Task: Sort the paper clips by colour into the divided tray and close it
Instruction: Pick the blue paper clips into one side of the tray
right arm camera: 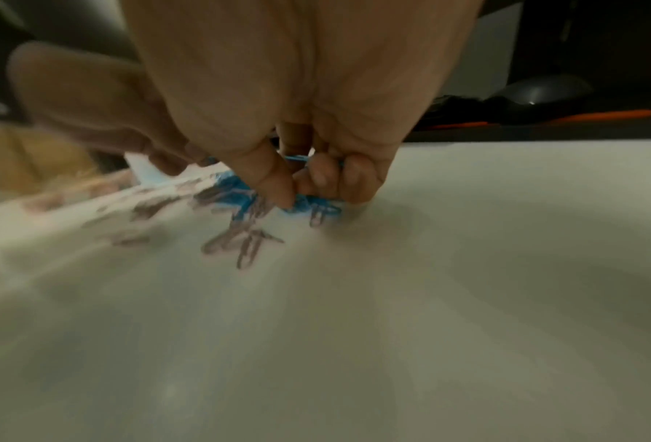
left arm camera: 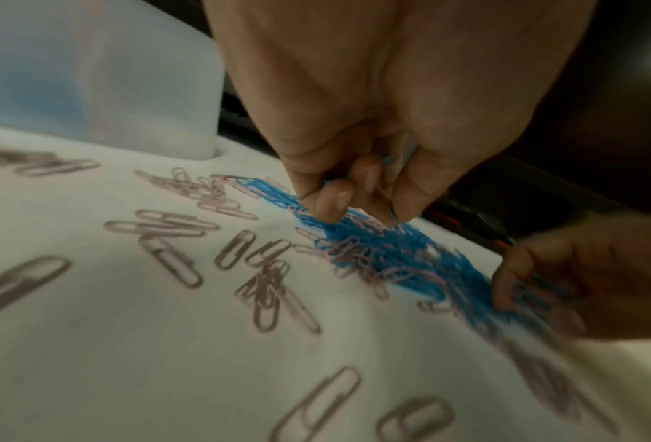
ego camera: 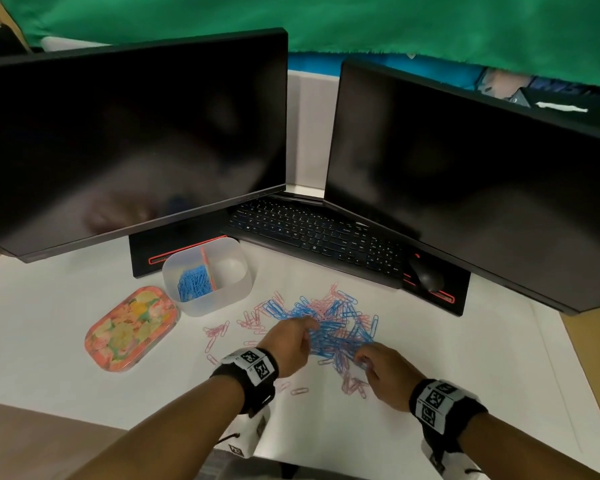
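Observation:
A tangled heap of blue and pink paper clips [ego camera: 329, 322] lies on the white desk in front of the keyboard. My left hand [ego camera: 297, 336] sits at the heap's left side with curled fingers [left arm camera: 331, 200] pinching blue clips [left arm camera: 377, 245]. My right hand [ego camera: 374, 363] is at the heap's near right edge, thumb and fingers [right arm camera: 316, 179] gripping blue clips [right arm camera: 308, 206]. The translucent divided tray [ego camera: 208, 303] stands to the left; blue clips [ego camera: 194, 282] fill its left compartment and the right compartment looks bare. Its flowery lid [ego camera: 132, 329] lies beside it.
Loose pink clips [ego camera: 217, 332] are scattered left of and in front of the heap. Two dark monitors [ego camera: 132, 140] stand behind, with a black keyboard [ego camera: 319, 233] and mouse [ego camera: 428, 277] between them. The desk's front edge runs just beneath my forearms.

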`<action>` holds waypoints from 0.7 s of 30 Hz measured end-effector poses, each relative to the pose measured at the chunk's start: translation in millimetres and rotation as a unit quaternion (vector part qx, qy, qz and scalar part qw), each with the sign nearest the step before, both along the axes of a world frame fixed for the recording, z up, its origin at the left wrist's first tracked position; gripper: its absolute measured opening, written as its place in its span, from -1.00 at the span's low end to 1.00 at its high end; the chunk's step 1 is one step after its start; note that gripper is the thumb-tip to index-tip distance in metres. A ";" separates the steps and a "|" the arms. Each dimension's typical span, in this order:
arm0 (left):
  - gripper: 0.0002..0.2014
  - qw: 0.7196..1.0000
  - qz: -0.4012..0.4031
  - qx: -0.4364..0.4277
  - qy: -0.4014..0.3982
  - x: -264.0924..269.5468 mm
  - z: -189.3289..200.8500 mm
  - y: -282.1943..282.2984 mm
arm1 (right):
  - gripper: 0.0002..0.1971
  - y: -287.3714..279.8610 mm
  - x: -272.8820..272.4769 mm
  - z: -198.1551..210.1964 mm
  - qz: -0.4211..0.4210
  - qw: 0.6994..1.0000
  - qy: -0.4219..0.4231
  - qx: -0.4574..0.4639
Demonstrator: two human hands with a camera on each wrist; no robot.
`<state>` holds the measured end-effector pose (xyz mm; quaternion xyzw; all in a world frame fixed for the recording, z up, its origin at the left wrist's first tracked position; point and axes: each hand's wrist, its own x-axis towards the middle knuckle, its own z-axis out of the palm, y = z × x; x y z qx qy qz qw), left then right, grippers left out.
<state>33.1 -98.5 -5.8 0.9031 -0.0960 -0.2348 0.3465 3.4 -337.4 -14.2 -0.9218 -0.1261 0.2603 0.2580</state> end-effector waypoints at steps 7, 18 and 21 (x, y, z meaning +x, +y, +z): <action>-0.73 0.858 0.295 -0.353 0.229 11.7 31.9 14.0 | -0.73 35.2 32.4 32.9 -0.222 0.924 0.212 0.229; -0.75 0.691 0.491 -0.476 0.235 20.2 75.6 75.7 | -0.87 158.0 83.4 81.7 -0.260 0.862 0.314 0.303; -0.79 0.690 0.525 -0.464 0.183 28.5 88.8 103.5 | -0.90 196.6 98.4 95.3 -0.239 0.869 0.298 0.314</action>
